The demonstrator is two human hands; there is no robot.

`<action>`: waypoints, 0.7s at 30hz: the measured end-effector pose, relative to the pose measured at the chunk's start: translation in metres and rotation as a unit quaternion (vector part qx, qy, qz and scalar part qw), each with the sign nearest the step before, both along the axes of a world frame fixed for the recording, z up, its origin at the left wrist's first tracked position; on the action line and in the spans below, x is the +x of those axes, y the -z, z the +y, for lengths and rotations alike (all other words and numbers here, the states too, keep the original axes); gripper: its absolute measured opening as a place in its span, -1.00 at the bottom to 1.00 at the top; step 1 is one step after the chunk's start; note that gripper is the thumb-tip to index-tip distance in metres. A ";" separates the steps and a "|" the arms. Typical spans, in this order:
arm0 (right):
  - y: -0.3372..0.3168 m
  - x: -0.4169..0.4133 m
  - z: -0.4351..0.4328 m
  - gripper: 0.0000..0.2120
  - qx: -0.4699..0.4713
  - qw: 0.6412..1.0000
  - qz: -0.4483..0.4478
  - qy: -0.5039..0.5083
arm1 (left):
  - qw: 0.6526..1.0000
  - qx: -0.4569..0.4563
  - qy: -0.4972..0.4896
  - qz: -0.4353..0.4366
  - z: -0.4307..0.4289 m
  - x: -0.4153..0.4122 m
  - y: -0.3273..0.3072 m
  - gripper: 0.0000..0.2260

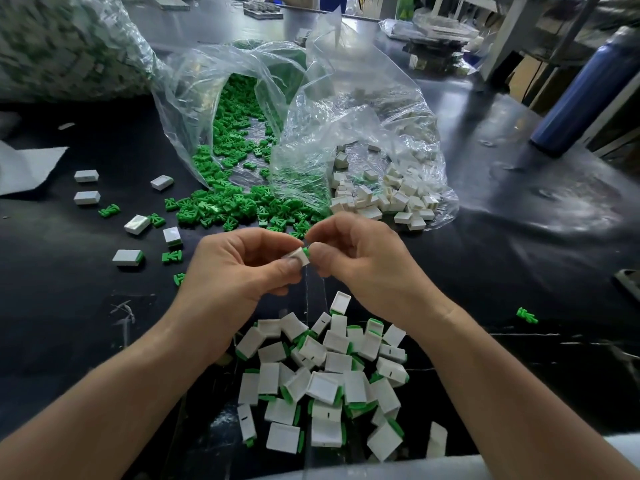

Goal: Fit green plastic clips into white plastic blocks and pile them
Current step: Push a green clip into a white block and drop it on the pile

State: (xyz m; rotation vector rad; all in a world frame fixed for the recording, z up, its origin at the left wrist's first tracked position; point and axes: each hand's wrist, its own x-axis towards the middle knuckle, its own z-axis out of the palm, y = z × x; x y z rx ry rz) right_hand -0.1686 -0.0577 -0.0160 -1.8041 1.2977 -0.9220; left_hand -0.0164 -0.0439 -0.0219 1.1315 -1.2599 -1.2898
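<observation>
Both pinch block [300, 256]: left hand [235, 268], right hand [367, 259].

A black tabletop [519, 258] is seen, its far right part glazed with reflected light. A dark blue bottle [585, 95] is stood near the right edge; beyond the far right corner, grey metal framing [502, 39] and brown cartons [526, 76] are glimpsed
</observation>
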 end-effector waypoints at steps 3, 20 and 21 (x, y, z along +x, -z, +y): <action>-0.001 0.001 0.002 -0.86 0.003 0.999 0.035 -0.006 | 1.000 -0.002 -0.001 0.000 0.000 0.000 0.001 -0.84; -0.013 -0.004 0.009 -0.79 -0.088 0.968 0.215 -0.098 | 0.996 -0.056 0.033 -0.058 0.004 0.006 -0.004 -0.69; -0.013 -0.004 0.009 -0.78 -0.093 0.963 0.228 -0.104 | 0.995 -0.062 0.038 -0.072 0.004 0.006 -0.004 -0.69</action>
